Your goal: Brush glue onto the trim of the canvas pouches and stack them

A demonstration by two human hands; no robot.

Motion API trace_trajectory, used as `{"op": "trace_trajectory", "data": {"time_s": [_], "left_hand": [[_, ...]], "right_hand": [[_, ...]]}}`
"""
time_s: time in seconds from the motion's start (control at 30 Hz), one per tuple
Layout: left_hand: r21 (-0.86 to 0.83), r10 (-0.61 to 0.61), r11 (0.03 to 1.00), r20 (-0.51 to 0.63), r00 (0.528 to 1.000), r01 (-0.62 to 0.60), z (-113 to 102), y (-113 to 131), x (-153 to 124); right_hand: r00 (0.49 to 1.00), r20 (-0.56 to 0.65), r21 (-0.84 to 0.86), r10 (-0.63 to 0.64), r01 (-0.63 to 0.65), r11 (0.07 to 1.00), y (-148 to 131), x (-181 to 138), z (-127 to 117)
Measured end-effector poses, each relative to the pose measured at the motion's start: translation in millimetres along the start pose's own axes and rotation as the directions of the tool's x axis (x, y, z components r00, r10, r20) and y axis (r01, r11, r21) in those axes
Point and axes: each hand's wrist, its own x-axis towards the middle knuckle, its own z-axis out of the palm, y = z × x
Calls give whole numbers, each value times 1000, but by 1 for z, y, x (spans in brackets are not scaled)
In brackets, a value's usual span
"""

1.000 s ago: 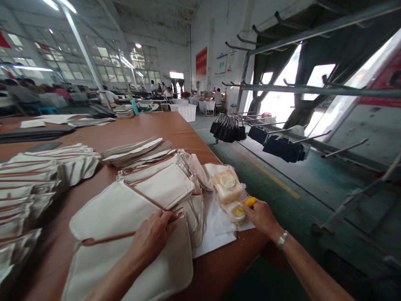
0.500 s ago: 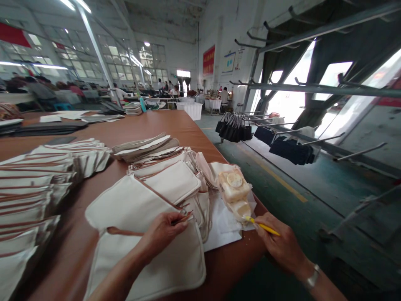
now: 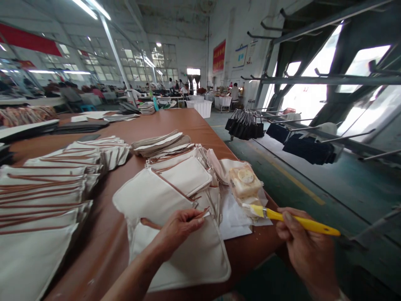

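Note:
My right hand [image 3: 308, 244] is closed around the yellow handle of a brush [image 3: 302, 221], whose pale bristles point left, close to the lower end of a glue-crusted block-shaped container [image 3: 246, 182]. Between thumb and fingers, my left hand [image 3: 180, 230] pinches the end of a brown trim strip [image 3: 202, 214]. That hand is over a cream fabric piece [image 3: 200, 251] with brown edging, at the front of a stack. Beneath the container lie white paper sheets [image 3: 233, 223]. Whether the bristles touch the container I cannot tell.
Long overlapping rows of cream pieces [image 3: 40, 246] cover the left of the brown table [image 3: 184, 121]. Folded grey-brown pieces [image 3: 161, 144] sit behind the stack. On the right, past the table edge, a metal rack [image 3: 328, 81] holds dark bags [image 3: 244, 125]. People work far back.
My right hand has drawn the brush back to the right, tilting it so more of the handle shows. My left hand still pinches the strip. The whole view has shifted slightly left.

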Motion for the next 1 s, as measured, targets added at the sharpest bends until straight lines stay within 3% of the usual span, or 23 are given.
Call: {"op": "trace_trajectory", "data": {"time_s": [0.07, 0.17, 0.33, 0.47, 0.6, 0.67, 0.8, 0.9, 1.0], "left_hand": [[-13, -3, 1000, 2, 1000, 3, 4, 1, -4], [-37, -11, 999, 6, 1000, 11, 8, 1, -9], [-12, 10, 1000, 8, 1000, -9, 14, -1, -15], [4, 59, 998, 33, 998, -59, 19, 0, -19], [117, 118, 986, -11, 993, -116, 21, 3, -23], [148, 129, 981, -27, 991, -123, 22, 3, -23], [205, 155, 968, -43, 987, -143, 23, 3, -25], [361, 251, 907, -52, 967, -216, 24, 3, -30], [561, 396, 760, -1, 918, -328, 25, -1, -37]], "right_hand": [[997, 11, 234, 80, -80, 969, -17, -7, 17], [997, 57, 317, 60, -75, 945, -29, -16, 35], [992, 123, 193, -10, -14, 981, -28, -23, 52], [974, 198, 20, -108, 106, 994, -35, -19, 66], [969, 99, -115, -226, 237, 965, -46, -12, 67], [972, 57, -123, -230, 235, 964, -49, -12, 64], [956, 168, -120, -242, 264, 957, -50, -18, 64], [951, 130, -135, -279, 296, 946, -47, -18, 64], [982, 51, -115, -182, 187, 976, -42, -13, 56]]}}
